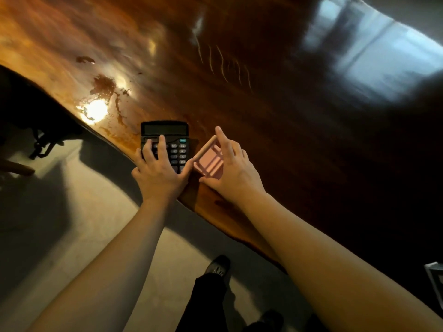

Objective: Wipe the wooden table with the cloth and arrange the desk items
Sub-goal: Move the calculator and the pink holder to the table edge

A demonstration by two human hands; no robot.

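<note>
A black calculator (167, 134) lies near the front edge of the glossy wooden table (239, 80). My left hand (159, 170) rests flat on its keypad, fingers spread over the lower left keys. Right beside it sits a small pink box with a pale rim (208, 161), tilted diagonally. My right hand (233, 172) cups this box, index finger along its far side and thumb at its near corner. No cloth is in view.
Wet-looking smears and a bright light glare (96, 110) mark the table left of the calculator. A window reflection (374, 56) shines at the far right. A dark chair (31, 111) stands at left. A grey object's corner (435, 279) pokes in at the right edge.
</note>
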